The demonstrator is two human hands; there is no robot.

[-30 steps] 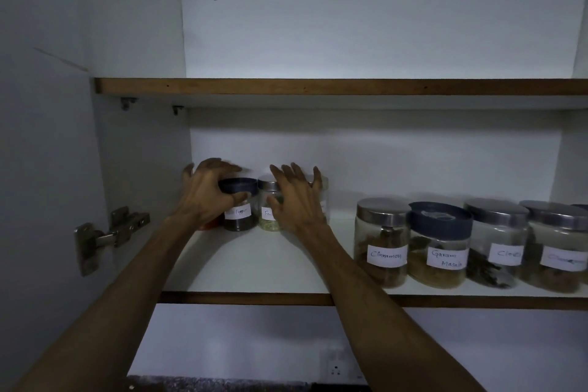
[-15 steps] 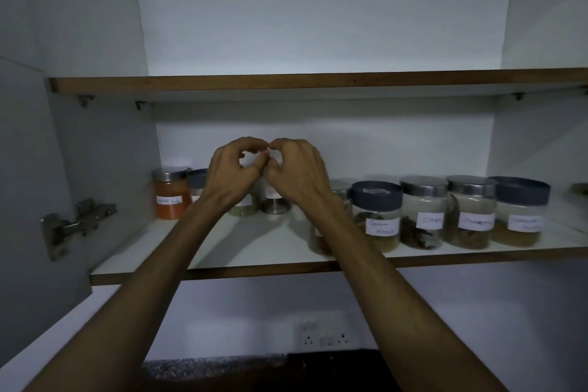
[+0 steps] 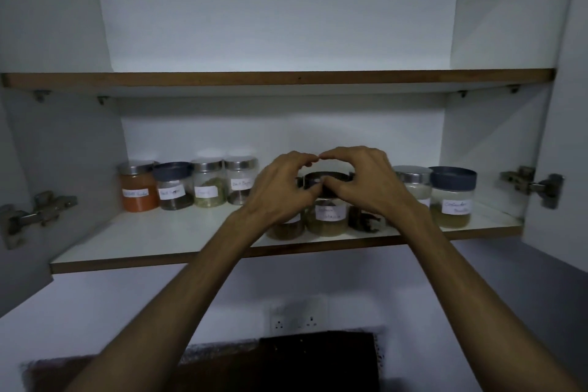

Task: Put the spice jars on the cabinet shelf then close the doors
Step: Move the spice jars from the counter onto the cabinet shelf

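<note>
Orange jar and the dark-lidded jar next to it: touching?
Cannot tell. In the head view the orange jar and dark-lidded jar stand side by side, edges overlapping; no clear gap or contact shows.

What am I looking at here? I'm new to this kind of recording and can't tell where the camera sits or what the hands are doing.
No machine here: a person wears a wide-angle camera on the head, so the single picture looks forward and slightly down along both bare arms into an open wall cabinet. The left hand and right hand are raised together in front of the lower shelf, fingers curled, tips nearly meeting. They hover around the lid of a labelled spice jar; whether they actually grip it is not clear. Other jars stand along the shelf: an orange jar at far left, three more beside it, and a dark-lidded jar at far right. The upper shelf shows nothing on it. Both doors are open; a door hinge shows on each side.
</note>
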